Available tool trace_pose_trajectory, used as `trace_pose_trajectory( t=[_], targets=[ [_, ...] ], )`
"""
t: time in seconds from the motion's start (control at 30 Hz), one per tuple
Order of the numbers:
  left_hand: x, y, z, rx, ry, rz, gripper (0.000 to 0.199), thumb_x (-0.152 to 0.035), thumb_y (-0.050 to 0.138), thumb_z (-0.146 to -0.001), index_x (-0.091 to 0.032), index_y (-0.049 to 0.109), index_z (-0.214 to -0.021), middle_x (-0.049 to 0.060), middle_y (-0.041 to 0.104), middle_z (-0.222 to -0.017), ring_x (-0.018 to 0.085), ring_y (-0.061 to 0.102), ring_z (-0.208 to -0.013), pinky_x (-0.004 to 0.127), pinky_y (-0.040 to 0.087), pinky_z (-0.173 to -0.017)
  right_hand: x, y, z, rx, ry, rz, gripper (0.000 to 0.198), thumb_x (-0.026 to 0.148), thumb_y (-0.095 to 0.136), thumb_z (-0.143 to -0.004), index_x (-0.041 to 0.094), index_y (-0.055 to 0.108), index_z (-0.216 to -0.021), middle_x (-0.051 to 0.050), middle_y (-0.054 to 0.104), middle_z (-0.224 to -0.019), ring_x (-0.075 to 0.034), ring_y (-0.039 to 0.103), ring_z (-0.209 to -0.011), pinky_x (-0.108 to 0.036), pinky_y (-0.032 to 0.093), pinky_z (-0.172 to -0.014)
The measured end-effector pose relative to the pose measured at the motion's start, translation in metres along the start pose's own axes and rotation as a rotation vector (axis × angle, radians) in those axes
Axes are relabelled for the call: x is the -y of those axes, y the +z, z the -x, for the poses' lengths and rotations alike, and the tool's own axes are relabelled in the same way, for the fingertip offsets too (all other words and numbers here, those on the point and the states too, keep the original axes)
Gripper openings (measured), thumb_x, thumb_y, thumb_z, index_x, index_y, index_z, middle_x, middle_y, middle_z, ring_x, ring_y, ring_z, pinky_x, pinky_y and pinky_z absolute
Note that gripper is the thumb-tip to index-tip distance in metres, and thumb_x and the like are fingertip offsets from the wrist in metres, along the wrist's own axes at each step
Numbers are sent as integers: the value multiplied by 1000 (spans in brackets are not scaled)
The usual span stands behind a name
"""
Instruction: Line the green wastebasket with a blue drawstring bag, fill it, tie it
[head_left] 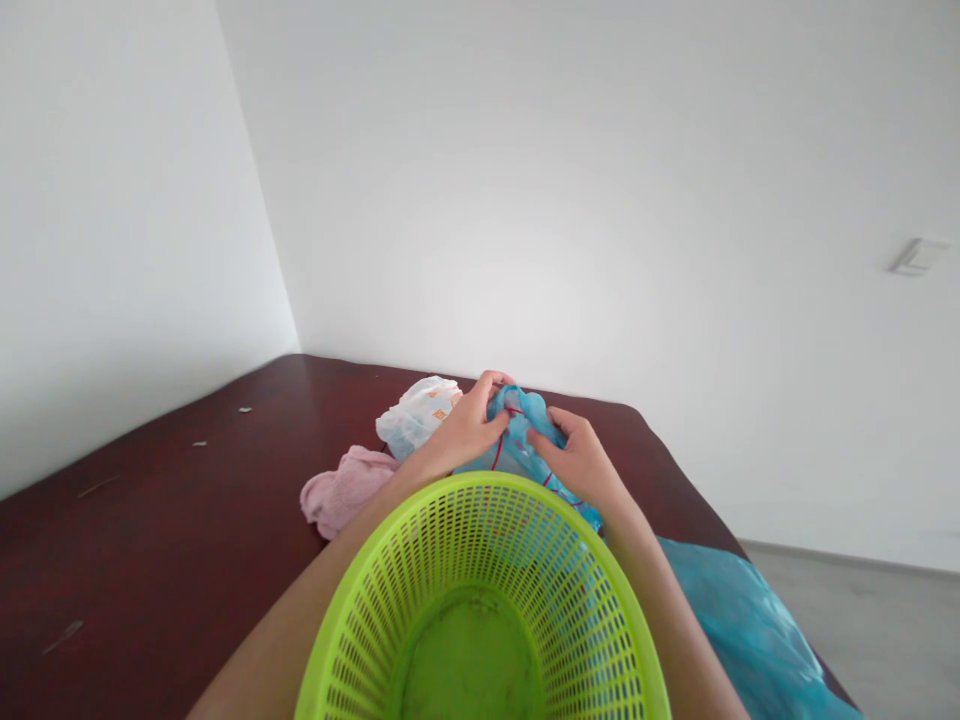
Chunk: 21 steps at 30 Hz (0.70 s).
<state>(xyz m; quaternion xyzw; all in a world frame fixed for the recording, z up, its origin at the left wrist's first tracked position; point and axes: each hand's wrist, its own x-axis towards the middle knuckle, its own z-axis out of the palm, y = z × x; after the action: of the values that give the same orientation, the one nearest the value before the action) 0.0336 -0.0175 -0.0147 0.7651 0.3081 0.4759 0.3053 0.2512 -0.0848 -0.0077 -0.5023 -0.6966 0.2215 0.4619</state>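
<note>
Both hands work at a blue plastic bag with red drawstrings, beyond the far rim of a green plastic basket. My left hand pinches the bag's left side near a red string. On the other side, my right hand grips the bag between thumb and fingers. The basket stands between my forearms and nothing shows inside it; it hides the lower part of the bag. Left of my left hand lies a white plastic bag with orange print. A pink cloth is crumpled beside my left forearm.
A second blue plastic sheet or bag drapes over the right edge of the dark red table. Small scraps lie on the left. White walls stand behind and to the left, with a switch at right.
</note>
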Motion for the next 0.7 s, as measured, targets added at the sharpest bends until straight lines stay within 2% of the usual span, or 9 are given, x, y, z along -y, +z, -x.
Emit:
trace_pose_trajectory(
  t=[0.13,0.27,0.37,0.47,0.53,0.6,0.7],
  targets=[
    [7,-14,0,-98,-47,-278,61,-8,61,-93,-34,62,-149,5,78,-116,30,75,-103,43,52,-98,-7,-7,-2,-164,52,3,28,37,71,-90,27,51,-75,5,47,-68,-17,44,-68,-32,35,-63],
    [19,-38,-3,-107,-76,-401,51,-5,65,-88,-32,70,-131,7,82,-122,32,76,-113,43,53,-98,-15,-15,-5,-309,14,-2,12,29,68,-81,27,57,-82,2,61,-77,-20,55,-74,-34,44,-70],
    [26,-59,-5,-85,-79,-408,45,-4,64,-85,-30,75,-120,7,84,-124,29,77,-111,40,55,-97,-24,-24,-9,-380,13,5,12,25,64,-73,27,60,-84,-1,68,-82,-22,63,-78,-36,48,-73],
    [30,-78,-6,-49,-123,-240,39,-14,72,-81,-28,77,-118,7,85,-121,23,74,-88,34,56,-81,-36,-32,-13,-427,44,-15,17,25,62,-66,27,62,-84,-2,68,-80,-23,63,-76,-36,47,-70],
    [34,-89,-5,-3,-174,-138,40,-20,76,-78,-26,79,-117,8,85,-117,21,70,-78,31,53,-71,-45,-36,-15,-465,95,-103,24,27,61,-65,25,66,-88,-3,70,-82,-22,61,-73,-35,45,-66],
    [39,-98,-3,21,-203,-177,41,-21,75,-75,-25,81,-115,9,85,-117,21,70,-79,31,53,-70,-52,-38,-16,-534,145,-226,34,29,61,-64,24,71,-96,-2,71,-85,-19,57,-70,-33,42,-62],
    [50,-110,1,6,-229,-375,39,-17,75,-74,-27,84,-110,9,87,-118,26,75,-90,33,55,-78,-62,-41,-18,-675,145,-387,41,27,61,-62,23,73,-101,2,67,-81,-15,51,-64,-29,36,-58]
  ],
)
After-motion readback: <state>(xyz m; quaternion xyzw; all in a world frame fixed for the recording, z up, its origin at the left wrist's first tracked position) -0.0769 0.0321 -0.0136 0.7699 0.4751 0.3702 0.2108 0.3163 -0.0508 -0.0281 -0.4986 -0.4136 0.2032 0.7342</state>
